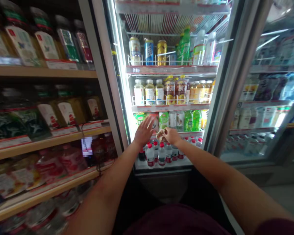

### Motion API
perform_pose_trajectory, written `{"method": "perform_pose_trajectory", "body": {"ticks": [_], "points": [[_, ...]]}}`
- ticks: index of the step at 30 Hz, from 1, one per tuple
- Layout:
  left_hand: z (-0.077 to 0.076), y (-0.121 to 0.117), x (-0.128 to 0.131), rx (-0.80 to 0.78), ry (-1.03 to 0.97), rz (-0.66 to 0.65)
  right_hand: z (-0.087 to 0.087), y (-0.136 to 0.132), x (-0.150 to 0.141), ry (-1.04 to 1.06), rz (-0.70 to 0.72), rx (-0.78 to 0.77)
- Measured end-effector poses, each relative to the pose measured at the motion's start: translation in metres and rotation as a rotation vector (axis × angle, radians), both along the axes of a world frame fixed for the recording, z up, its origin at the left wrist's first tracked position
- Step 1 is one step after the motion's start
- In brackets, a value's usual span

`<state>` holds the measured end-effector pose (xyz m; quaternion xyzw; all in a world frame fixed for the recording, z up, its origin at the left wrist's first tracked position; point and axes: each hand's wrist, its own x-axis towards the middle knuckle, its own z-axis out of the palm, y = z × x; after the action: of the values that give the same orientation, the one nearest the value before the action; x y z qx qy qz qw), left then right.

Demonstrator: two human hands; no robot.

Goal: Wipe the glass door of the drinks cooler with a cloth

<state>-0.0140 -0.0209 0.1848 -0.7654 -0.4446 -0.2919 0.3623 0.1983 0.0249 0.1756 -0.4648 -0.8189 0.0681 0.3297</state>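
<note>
Inside the lit drinks fridge, my left hand [144,132] reaches in with its fingers stretched out and nothing held. It is in front of a reddish pack [154,121] on the lower shelf. My right hand [170,135] is closed on a crumpled, pale brown cloth [161,135] near the edge of the same shelf [193,134]. Just below both hands stand several clear water bottles [162,154] with red caps, upright on the fridge floor. A green-labelled pack [164,120] and green bottles [196,120] sit behind and to the right of my hands.
Higher fridge shelves hold yellow-capped tea bottles [181,89] and cans [149,52]. A wooden shelf unit [46,72] with juice bottles borders the left. The fridge's metal frame [240,75] is at right, beside another stocked section. A small tag [87,147] hangs at the left shelves.
</note>
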Motion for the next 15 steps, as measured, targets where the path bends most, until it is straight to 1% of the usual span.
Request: {"method": "perform_pose_trajectory", "body": {"ticks": [2, 3, 4, 6, 8, 10, 13, 15], "points": [[-0.019, -0.002, 0.006, -0.005, 0.137, -0.12, 0.005, 0.001, -0.01, 0.11, -0.03, -0.061], [-0.027, -0.002, 0.01, -0.008, 0.175, -0.156, 0.008, 0.002, -0.015, 0.166, -0.04, -0.093], [-0.033, -0.001, 0.014, -0.009, 0.184, -0.173, 0.01, 0.003, -0.019, 0.222, -0.047, -0.128], [-0.041, 0.005, 0.022, -0.008, 0.133, -0.153, 0.014, 0.003, -0.028, 0.333, -0.041, -0.197], [-0.045, 0.011, 0.027, -0.001, 0.063, -0.108, 0.016, 0.002, -0.034, 0.432, -0.012, -0.265], [-0.045, 0.016, 0.03, -0.001, 0.038, -0.066, 0.018, -0.002, -0.037, 0.506, 0.033, -0.323], [-0.042, 0.015, 0.031, -0.021, 0.068, -0.006, 0.021, -0.009, -0.036, 0.551, 0.098, -0.37], [-0.039, 0.012, 0.031, -0.045, 0.095, 0.049, 0.025, -0.013, -0.031, 0.544, 0.128, -0.367]]}}
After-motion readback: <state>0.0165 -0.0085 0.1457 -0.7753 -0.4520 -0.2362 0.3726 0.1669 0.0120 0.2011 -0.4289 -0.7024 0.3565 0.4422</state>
